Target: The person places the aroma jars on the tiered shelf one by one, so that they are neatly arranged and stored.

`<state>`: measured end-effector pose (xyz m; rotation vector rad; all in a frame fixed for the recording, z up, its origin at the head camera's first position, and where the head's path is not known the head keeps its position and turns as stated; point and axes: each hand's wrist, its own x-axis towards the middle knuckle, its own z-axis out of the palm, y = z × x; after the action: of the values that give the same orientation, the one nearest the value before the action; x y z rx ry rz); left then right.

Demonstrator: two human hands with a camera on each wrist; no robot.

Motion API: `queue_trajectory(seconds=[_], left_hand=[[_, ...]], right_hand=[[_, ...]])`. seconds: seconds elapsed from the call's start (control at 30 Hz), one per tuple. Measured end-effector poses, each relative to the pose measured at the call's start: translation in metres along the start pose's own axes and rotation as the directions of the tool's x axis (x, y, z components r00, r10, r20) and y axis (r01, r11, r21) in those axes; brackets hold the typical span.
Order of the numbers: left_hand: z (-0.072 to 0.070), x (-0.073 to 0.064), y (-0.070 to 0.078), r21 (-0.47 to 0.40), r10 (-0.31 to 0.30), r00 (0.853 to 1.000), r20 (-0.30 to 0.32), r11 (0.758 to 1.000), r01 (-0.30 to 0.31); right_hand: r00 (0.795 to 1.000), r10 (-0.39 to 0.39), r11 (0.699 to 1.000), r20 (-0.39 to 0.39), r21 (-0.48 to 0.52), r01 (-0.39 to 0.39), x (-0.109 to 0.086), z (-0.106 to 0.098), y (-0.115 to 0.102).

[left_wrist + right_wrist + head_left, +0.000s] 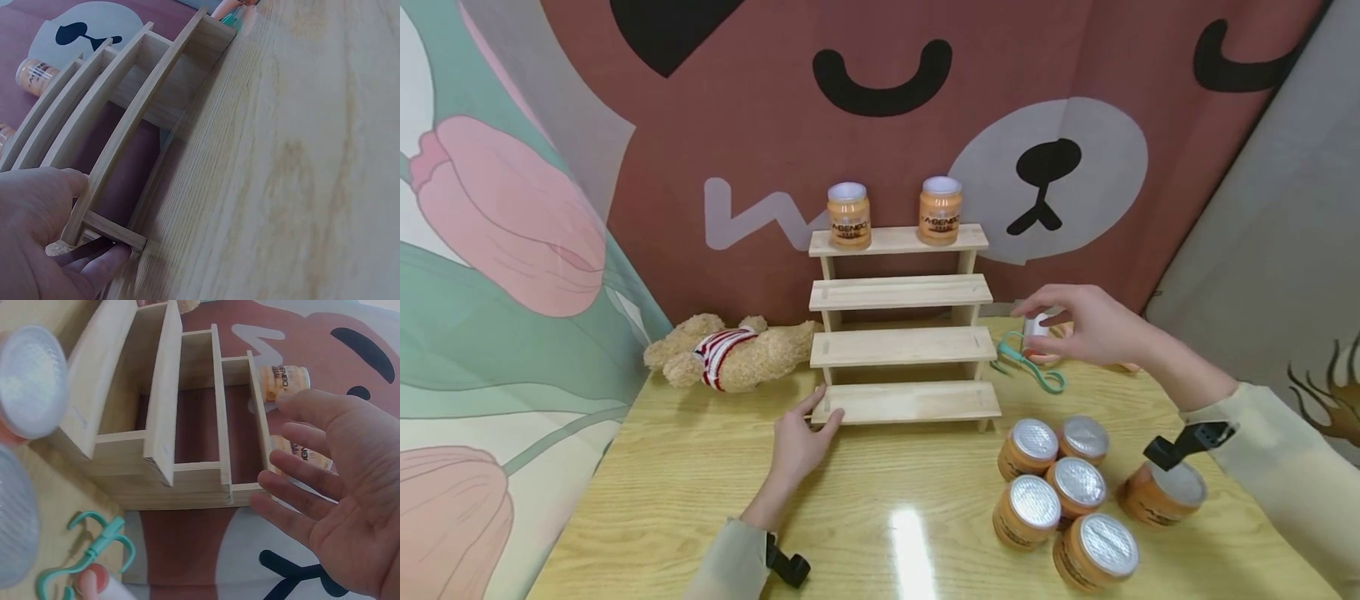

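While the left hand (797, 446) pinched the stand (902, 344) at seven o'clock, the right hand (1090, 325), grip loosely spread, empty, seemingly mid-stocking, likely needed a jar (1028, 510) from five o'clock.

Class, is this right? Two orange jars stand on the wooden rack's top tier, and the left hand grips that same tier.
No: the left hand grips the lowest tier of the wooden rack, not the top tier, as the head view shows. The rest holds.

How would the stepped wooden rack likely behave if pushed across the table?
Probably stiff: the rack has straight boards on wooden side supports. The two jars on its narrow, rimless-looking top board might wobble or topple under a sudden push.
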<state>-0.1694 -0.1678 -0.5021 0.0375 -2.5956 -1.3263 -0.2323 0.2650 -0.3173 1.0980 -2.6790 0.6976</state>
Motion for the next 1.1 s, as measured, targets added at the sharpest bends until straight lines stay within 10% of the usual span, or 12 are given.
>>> queue_trajectory(seconds=[0.5, 1.1], left_hand=[[-0.001, 0.000, 0.000, 0.001, 0.010, 1.000, -0.007, 1.000, -0.010], [0.000, -0.001, 0.000, 0.002, 0.004, 1.000, -0.006, 1.000, -0.004]], right_hand=[[0.983, -0.083, 0.991, 0.161, 0.116, 0.065, -0.029, 0.025, 0.004], [0.896, -0.044, 0.982, 0.441, 0.182, -0.041, -0.048, 0.051, -0.002]])
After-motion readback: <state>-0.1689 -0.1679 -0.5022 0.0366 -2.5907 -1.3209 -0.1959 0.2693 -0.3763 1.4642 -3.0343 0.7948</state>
